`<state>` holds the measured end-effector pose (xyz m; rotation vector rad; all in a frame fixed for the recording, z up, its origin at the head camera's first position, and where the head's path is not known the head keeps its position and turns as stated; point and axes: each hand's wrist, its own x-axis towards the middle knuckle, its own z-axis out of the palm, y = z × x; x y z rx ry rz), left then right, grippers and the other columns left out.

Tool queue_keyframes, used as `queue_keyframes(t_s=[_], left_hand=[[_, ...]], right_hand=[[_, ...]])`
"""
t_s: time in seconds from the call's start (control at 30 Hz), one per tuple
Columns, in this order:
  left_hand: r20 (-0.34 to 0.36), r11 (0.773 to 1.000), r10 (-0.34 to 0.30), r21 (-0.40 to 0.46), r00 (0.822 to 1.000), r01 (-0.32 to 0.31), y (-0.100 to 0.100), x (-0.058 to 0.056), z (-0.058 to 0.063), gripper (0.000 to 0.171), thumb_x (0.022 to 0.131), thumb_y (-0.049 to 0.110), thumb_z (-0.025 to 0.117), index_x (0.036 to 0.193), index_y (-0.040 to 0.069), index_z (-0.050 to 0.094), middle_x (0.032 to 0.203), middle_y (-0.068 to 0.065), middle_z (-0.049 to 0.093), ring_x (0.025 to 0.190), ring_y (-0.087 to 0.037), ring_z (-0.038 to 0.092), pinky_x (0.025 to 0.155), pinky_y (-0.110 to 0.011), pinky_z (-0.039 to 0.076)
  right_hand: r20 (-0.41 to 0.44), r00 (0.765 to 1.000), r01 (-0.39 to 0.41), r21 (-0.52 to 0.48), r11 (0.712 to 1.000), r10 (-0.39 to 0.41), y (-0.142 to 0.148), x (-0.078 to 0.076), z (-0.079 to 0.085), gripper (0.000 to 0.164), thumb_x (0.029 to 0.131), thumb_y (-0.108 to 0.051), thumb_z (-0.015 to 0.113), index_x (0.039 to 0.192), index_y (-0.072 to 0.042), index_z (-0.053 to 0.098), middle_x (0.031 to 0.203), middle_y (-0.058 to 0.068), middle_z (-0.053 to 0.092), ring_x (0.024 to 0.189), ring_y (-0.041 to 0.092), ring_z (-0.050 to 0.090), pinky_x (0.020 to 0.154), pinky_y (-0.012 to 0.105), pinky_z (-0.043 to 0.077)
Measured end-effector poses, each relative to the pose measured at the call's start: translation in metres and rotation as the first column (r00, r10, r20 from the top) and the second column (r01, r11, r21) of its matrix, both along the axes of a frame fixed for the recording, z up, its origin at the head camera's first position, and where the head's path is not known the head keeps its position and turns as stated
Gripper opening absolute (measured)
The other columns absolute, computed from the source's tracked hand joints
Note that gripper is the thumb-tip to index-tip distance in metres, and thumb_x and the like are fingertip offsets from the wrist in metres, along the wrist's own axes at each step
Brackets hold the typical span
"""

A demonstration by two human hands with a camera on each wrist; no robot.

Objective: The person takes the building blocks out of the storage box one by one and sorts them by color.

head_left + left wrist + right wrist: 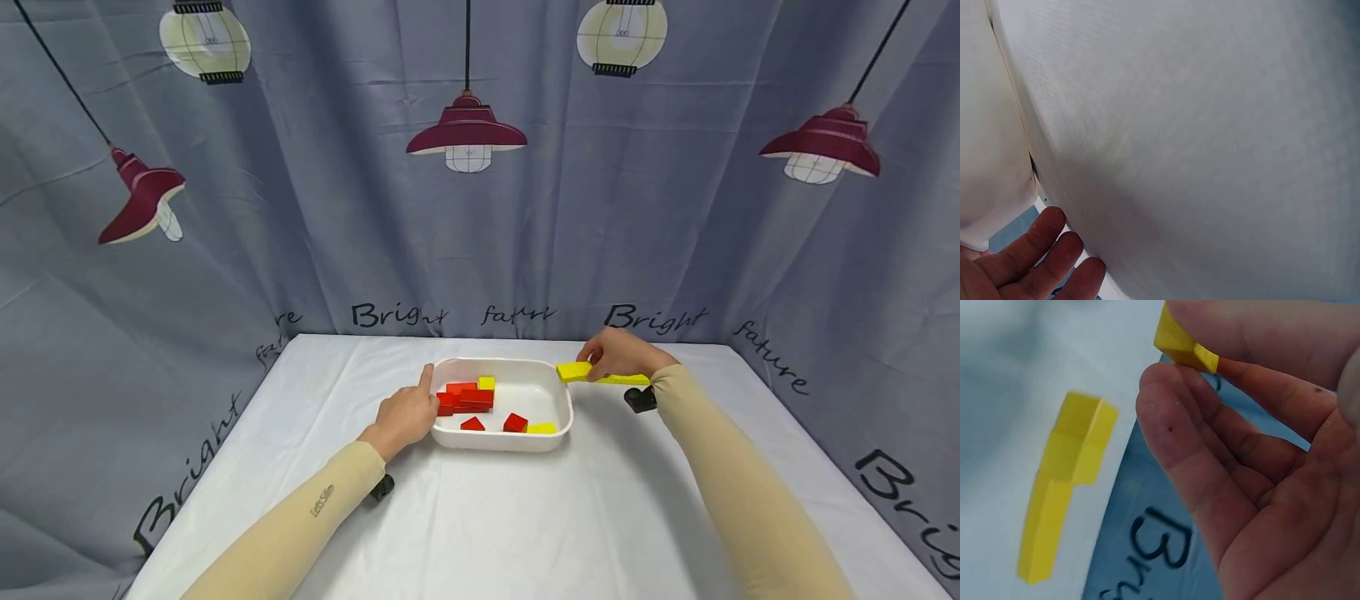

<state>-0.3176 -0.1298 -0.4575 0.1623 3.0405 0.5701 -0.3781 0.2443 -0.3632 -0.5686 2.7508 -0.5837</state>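
legibly "bright" on curtain (525, 233) behind yellow block (1172, 340) in right fingers (1172, 431)

We see soft, even light on the white table (525, 517); a diffuse shadow (651, 454) lies below the grip of the right hand (622, 352); well out from it, the curtain (510, 233) looks stretched at the frame edges; our left wrist view is dim and hazy; beside the grip, yellow blocks (1063, 453) blur slightly.

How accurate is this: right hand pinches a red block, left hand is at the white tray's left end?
One error: the block pinched by the right hand is yellow, not red, as the right wrist view shows. The left hand is at the white tray's left end.
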Motion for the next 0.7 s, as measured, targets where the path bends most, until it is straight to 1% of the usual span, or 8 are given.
queue_keyframes(t_s=[0.1,0.2,0.37,0.5,0.7], left_hand=[[0.006,1.000,0.005,0.001,1.000,-0.005,-0.001,0.001,-0.001,0.066,0.101,0.026,0.041,0.162,0.012,0.019,0.120,-0.014,0.069,0.082,-0.023,0.059,0.065,-0.038,0.048],[-0.005,1.000,0.005,0.002,1.000,-0.005,-0.002,0.000,0.000,0.066,0.101,0.026,0.042,0.161,0.012,0.019,0.122,-0.014,0.069,0.082,-0.023,0.059,0.065,-0.038,0.048],[-0.003,1.000,0.005,0.013,1.000,-0.005,-0.001,0.000,0.001,0.066,0.101,0.027,0.041,0.162,0.013,0.018,0.124,-0.015,0.068,0.085,-0.024,0.060,0.069,-0.041,0.050],[0.004,1.000,0.001,0.012,1.000,-0.001,-0.001,0.000,0.000,0.066,0.101,0.028,0.041,0.162,0.013,0.018,0.126,-0.014,0.067,0.089,-0.024,0.061,0.073,-0.043,0.051],[-0.009,1.000,-0.005,0.001,1.000,0.005,-0.001,0.001,-0.002,0.066,0.102,0.028,0.040,0.162,0.012,0.018,0.122,-0.014,0.069,0.085,-0.023,0.060,0.069,-0.041,0.050]], right_hand=[[0.009,1.000,0.026,-0.008,1.000,-0.026,0.012,0.000,-0.005,0.037,0.081,-0.009,0.081,0.116,-0.001,0.073,0.101,0.012,0.072,0.085,0.021,0.061,0.075,0.032,0.055],[0.007,0.998,0.058,-0.009,0.998,-0.058,0.024,-0.003,-0.012,0.039,0.082,-0.011,0.080,0.118,0.000,0.072,0.105,0.013,0.072,0.086,0.020,0.063,0.075,0.032,0.055],[0.038,0.993,0.111,-0.023,0.994,-0.110,0.040,-0.004,-0.025,0.044,0.082,-0.013,0.079,0.122,0.001,0.069,0.108,0.015,0.072,0.082,0.017,0.064,0.075,0.032,0.054],[0.067,0.987,0.151,-0.034,0.988,-0.148,0.048,-0.004,-0.038,0.044,0.081,-0.011,0.078,0.122,0.003,0.069,0.108,0.015,0.072,0.079,0.016,0.063,0.076,0.032,0.053],[0.088,0.975,0.210,-0.049,0.976,-0.205,0.054,-0.005,-0.056,0.044,0.080,-0.009,0.077,0.121,0.005,0.069,0.107,0.016,0.070,0.078,0.017,0.061,0.074,0.030,0.053]])
